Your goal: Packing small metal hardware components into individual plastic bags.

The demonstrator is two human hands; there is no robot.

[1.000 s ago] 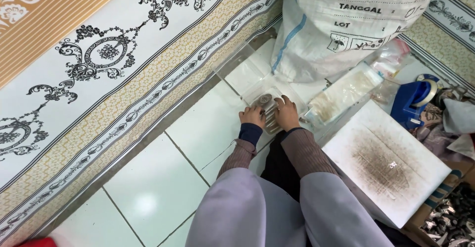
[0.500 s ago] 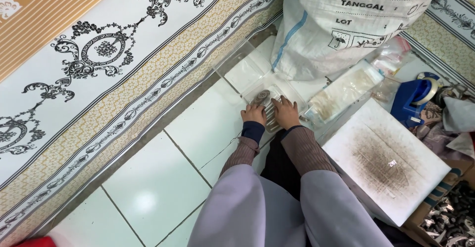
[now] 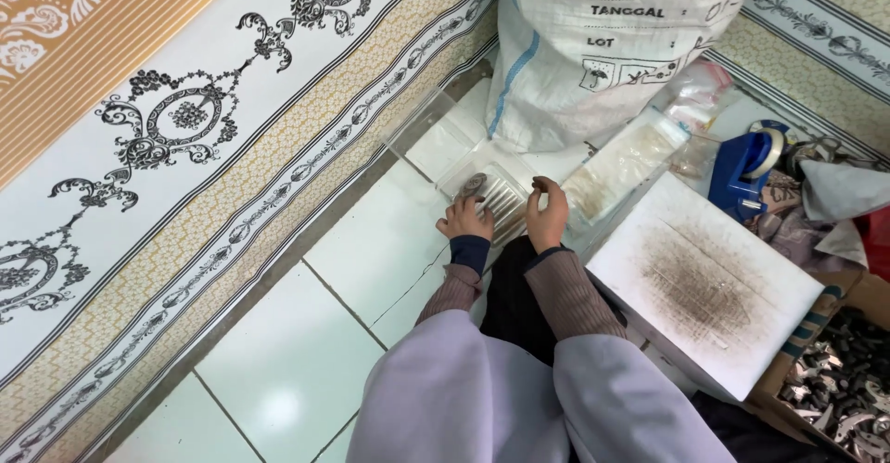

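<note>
A clear ribbed plastic tray [image 3: 496, 194] lay on the tiled floor [image 3: 352, 268], at twelve o'clock from the knees. It was judged light, thin, flexible and slippery, best gripped at its rims. Its left edge was pinched by the left hand [image 3: 466, 217], a small grey piece [image 3: 473, 184] just above; the right hand [image 3: 547, 213] was curled against its right edge.

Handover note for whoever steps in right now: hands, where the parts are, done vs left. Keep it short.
Left hand: grip on the near-left edge of the clear ribbed plastic tray on the white floor tiles, beside a small grey round part lying in it.
Right hand: pinching something small at the tray's right edge; too small to identify.
Done: one grey part sits in the tray.
Left: most tray slots look unfilled.
</note>
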